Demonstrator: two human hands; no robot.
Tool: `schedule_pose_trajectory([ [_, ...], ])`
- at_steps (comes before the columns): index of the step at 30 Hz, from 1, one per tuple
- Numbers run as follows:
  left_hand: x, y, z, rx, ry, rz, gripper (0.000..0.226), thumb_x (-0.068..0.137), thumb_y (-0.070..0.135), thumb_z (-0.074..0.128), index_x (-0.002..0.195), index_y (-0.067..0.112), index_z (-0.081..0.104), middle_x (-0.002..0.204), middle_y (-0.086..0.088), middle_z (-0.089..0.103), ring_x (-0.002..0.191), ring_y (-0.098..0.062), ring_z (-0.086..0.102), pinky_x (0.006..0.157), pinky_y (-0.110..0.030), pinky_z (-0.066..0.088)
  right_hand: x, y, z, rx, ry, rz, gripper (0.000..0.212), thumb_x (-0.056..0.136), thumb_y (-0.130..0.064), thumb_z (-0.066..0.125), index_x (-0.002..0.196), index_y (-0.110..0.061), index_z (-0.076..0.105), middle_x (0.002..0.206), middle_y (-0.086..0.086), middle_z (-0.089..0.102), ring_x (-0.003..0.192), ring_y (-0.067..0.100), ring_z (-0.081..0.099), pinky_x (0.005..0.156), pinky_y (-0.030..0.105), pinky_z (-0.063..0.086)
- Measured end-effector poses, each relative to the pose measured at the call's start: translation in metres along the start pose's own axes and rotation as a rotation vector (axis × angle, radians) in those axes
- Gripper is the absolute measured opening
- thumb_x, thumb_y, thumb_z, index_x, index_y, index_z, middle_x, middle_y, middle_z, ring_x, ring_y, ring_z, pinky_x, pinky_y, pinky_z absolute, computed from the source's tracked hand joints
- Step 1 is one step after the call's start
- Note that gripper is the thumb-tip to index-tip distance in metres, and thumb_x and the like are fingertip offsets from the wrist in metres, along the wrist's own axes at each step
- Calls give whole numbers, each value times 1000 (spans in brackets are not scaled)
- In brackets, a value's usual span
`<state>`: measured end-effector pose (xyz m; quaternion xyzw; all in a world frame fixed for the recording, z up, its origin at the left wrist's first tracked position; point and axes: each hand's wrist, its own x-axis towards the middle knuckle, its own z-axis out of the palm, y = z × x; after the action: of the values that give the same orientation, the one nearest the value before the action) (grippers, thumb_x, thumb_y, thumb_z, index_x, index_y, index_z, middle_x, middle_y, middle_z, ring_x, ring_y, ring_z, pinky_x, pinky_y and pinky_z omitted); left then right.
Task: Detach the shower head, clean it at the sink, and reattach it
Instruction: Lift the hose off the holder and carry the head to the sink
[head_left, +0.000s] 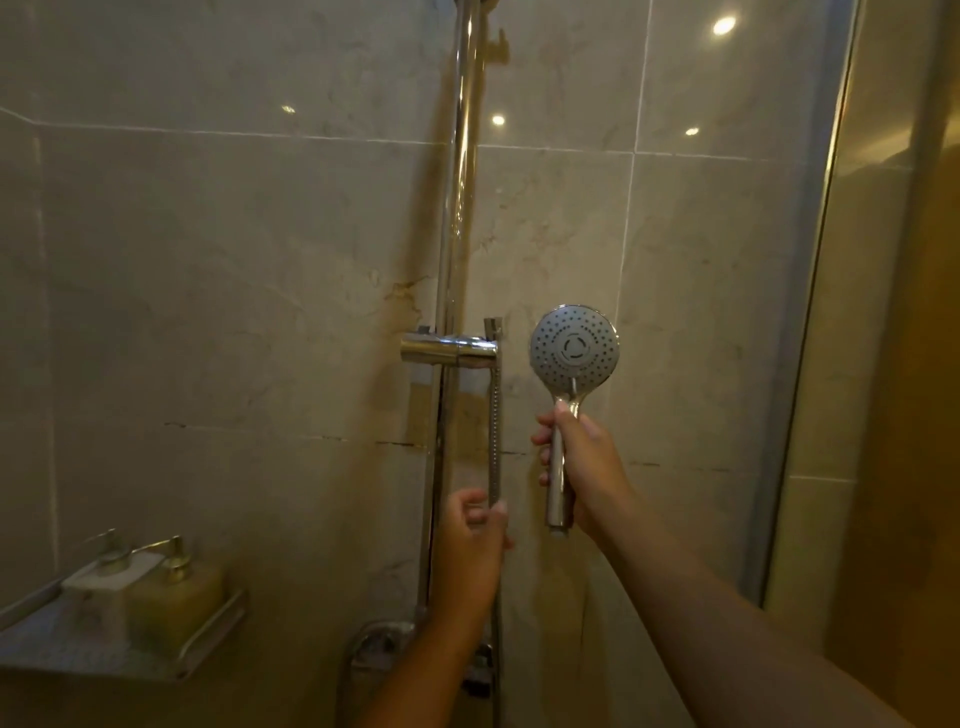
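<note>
Chrome is the theme here. The shower head (574, 347) is off the hose and sits just right of the holder (449, 351), about level with it. Its spray face, with all the little nozzles, is turned toward the camera. It's held by the handle in the right hand (579, 467), fingers wrapped all the way round and thumb up near the neck, so a proper full grip. The handle's bottom end pokes out under the hand with nothing screwed onto it.

From the right end of the holder the hose (494, 431) hangs straight down, its cone-shaped nut sticking up out of the slot. Below the holder, the left hand (470, 540) has the hose pinched between curled fingertips and thumb.

That holder is clamped on the rail (460, 182), which runs straight up out of the top of the shot and down behind the left forearm. Way below the holder is the mixer valve (382, 644), mostly hidden by that arm, so I can't make out much of it.

Down and well to the left of the holder there's a metal shelf (213, 635) on the wall with two pump bottles side by side, a whitish bottle (96, 577) and a yellow bottle (176, 603). Far right of the holder is the glass door (893, 338). Behind everything are beige marble-look tiles (234, 286), with brownish staining alongside the rail.
</note>
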<state>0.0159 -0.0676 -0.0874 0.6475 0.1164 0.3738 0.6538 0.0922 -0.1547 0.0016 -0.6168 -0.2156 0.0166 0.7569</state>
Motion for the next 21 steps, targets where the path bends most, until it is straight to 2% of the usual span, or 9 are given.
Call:
schedule_pose_trajectory([
  [2, -21, -3, 1, -52, -104, -50, 18, 94, 23, 61, 112, 21, 57, 102, -12, 67, 83, -27, 70, 67, -34, 59, -16, 12, -4, 36, -11, 33, 32, 103, -34, 46, 102, -7, 63, 78, 6, 63, 61, 13, 56, 54, 28, 48],
  [6, -59, -11, 0, -109, -306, -178, 33, 92, 23, 65, 122, 14, 58, 101, -9, 72, 87, -30, 72, 75, -46, 60, -54, 31, -16, 42, -49, 25, 30, 105, -32, 42, 101, -9, 62, 86, 6, 69, 80, 16, 64, 74, 30, 49],
  [10, -83, -11, -7, -113, -437, -210, 34, 91, 11, 65, 122, 16, 54, 106, -18, 72, 89, -37, 73, 77, -47, 60, -81, 49, -28, 43, -62, 95, 29, 104, -33, 43, 104, -11, 62, 94, 6, 73, 97, 20, 66, 76, 34, 52],
  [13, -96, -11, -9, -92, -525, -245, 36, 89, 5, 65, 123, 11, 54, 108, -21, 69, 83, -33, 73, 72, -38, 62, -98, 58, -42, 63, -118, 156, 31, 104, -34, 45, 102, -9, 63, 95, 9, 73, 101, 26, 66, 86, 40, 54],
  [18, -117, -27, -7, -57, -638, -282, 35, 89, 8, 67, 121, 15, 56, 110, -26, 64, 84, -39, 72, 68, -40, 61, -122, 67, -75, 148, -196, 260, 38, 105, -31, 44, 115, 0, 63, 102, 18, 71, 90, 24, 69, 79, 37, 58],
  [21, -125, -39, -3, -71, -663, -326, 42, 87, 8, 69, 126, 13, 54, 111, -23, 65, 90, -42, 72, 74, -45, 60, -131, 71, -96, 89, -205, 274, 38, 104, -32, 44, 117, -4, 67, 104, 15, 74, 87, 21, 69, 76, 36, 56],
])
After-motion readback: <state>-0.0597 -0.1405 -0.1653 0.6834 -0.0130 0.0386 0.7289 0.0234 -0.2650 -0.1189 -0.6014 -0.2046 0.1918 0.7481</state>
